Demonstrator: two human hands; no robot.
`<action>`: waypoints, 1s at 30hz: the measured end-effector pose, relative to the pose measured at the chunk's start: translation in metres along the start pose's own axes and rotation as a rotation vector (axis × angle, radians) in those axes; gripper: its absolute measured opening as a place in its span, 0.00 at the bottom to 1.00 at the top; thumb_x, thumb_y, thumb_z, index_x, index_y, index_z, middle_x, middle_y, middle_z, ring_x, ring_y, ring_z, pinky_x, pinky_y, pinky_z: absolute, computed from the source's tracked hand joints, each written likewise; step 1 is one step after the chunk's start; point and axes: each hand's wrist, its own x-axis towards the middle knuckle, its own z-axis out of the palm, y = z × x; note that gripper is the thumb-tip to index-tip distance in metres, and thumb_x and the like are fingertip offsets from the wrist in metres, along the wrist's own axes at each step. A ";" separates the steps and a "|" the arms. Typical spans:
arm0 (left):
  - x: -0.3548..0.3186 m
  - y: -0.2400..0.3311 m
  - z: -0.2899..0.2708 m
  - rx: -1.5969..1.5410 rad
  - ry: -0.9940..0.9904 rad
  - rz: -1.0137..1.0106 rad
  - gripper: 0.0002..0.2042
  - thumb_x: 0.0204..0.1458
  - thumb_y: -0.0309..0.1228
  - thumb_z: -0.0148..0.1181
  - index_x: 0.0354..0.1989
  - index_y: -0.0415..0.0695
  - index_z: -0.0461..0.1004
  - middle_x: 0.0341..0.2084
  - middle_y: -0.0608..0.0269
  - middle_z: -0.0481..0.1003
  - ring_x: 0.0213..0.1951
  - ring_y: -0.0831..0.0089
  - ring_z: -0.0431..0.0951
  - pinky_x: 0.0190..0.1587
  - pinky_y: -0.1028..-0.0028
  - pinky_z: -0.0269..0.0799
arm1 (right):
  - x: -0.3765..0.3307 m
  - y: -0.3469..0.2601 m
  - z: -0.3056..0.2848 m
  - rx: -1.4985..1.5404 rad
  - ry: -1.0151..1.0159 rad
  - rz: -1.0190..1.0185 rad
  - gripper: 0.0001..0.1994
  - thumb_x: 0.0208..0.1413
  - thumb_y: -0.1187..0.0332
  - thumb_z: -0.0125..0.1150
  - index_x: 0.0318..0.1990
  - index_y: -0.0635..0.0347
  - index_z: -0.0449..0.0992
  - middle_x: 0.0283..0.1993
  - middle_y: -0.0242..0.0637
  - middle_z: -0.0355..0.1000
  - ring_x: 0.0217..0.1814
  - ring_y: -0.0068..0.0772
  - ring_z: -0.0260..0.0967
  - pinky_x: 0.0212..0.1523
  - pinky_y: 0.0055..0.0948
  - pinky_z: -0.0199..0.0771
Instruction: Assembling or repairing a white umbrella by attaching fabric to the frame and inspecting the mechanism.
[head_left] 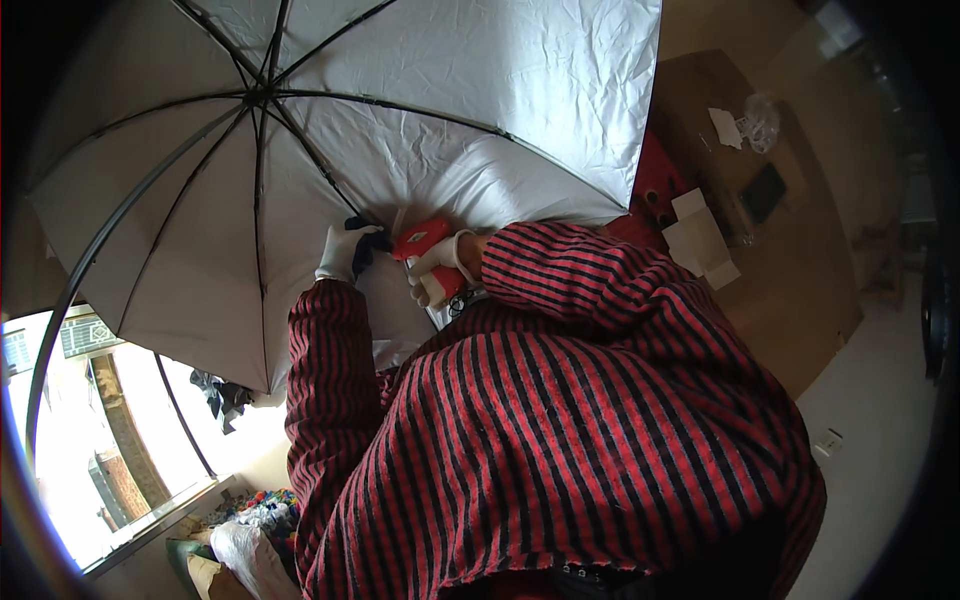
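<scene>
The left hand (343,252), in a white glove, pinches shut on a small black bit (370,243) where a thin rib meets the silver cloth of the open umbrella (400,100). Just at its three o'clock, the right hand (440,270), also gloved, is wrapped tight around a red and white tool (425,245) shaped like a little gun. The tool's tip touches the cloth right beside the black bit.

To do this well, I think the left hand should hold the bit very still, and the right hand should keep the tip straight on the spot and squeeze slowly, so the cloth does not rip.

Both arms wear red and black striped sleeves (560,290).

Out at two o'clock sits a brown worktop (800,290). On it is an open white box (700,240); I cannot tell what is inside. Near it lie a dark flat thing (763,192), a paper scrap (726,127) and a crumpled clear bag (762,120).

Down at seven o'clock is a white bag (245,555) beside some bright, colourful stuff (270,500); what the bag holds is hidden.
</scene>
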 end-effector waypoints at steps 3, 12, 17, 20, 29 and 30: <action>-0.006 0.006 0.002 0.008 0.008 -0.006 0.08 0.48 0.30 0.62 0.30 0.38 0.79 0.19 0.64 0.79 0.12 0.85 0.67 0.15 0.83 0.56 | 0.001 0.000 -0.002 0.031 -0.020 0.030 0.10 0.53 0.72 0.61 0.41 0.64 0.69 0.32 0.47 0.74 0.33 0.46 0.74 0.30 0.44 0.75; -0.013 0.012 0.006 -0.053 0.054 -0.001 0.08 0.45 0.31 0.64 0.27 0.38 0.79 0.15 0.64 0.76 0.11 0.81 0.66 0.13 0.80 0.58 | -0.006 -0.004 0.008 -0.186 0.132 -0.093 0.05 0.48 0.73 0.62 0.29 0.58 0.71 0.22 0.35 0.66 0.22 0.33 0.65 0.24 0.34 0.63; -0.014 0.018 0.009 -0.029 0.079 0.032 0.10 0.43 0.32 0.67 0.24 0.36 0.77 0.14 0.62 0.75 0.10 0.76 0.69 0.11 0.77 0.60 | -0.009 -0.008 0.013 -0.106 0.182 -0.022 0.06 0.47 0.72 0.63 0.26 0.55 0.69 0.17 0.29 0.62 0.16 0.25 0.59 0.18 0.29 0.56; -0.019 0.023 0.010 -0.053 0.068 0.038 0.09 0.44 0.31 0.66 0.24 0.36 0.78 0.15 0.61 0.76 0.10 0.76 0.70 0.11 0.77 0.60 | -0.005 -0.007 0.012 -0.041 0.190 -0.033 0.07 0.48 0.72 0.62 0.26 0.54 0.69 0.18 0.29 0.61 0.18 0.26 0.58 0.21 0.29 0.57; -0.014 0.017 0.018 0.075 0.197 0.000 0.09 0.45 0.31 0.64 0.22 0.36 0.78 0.15 0.61 0.76 0.10 0.73 0.71 0.10 0.75 0.62 | -0.018 -0.013 0.024 -0.134 0.289 -0.041 0.09 0.52 0.68 0.60 0.37 0.62 0.72 0.30 0.43 0.74 0.27 0.40 0.74 0.27 0.40 0.75; -0.017 0.019 0.022 0.085 0.230 0.022 0.09 0.44 0.30 0.64 0.21 0.37 0.77 0.14 0.60 0.76 0.10 0.72 0.72 0.11 0.74 0.64 | -0.021 -0.015 0.022 -0.152 0.297 -0.051 0.09 0.52 0.68 0.60 0.38 0.63 0.72 0.31 0.43 0.75 0.28 0.41 0.75 0.27 0.40 0.76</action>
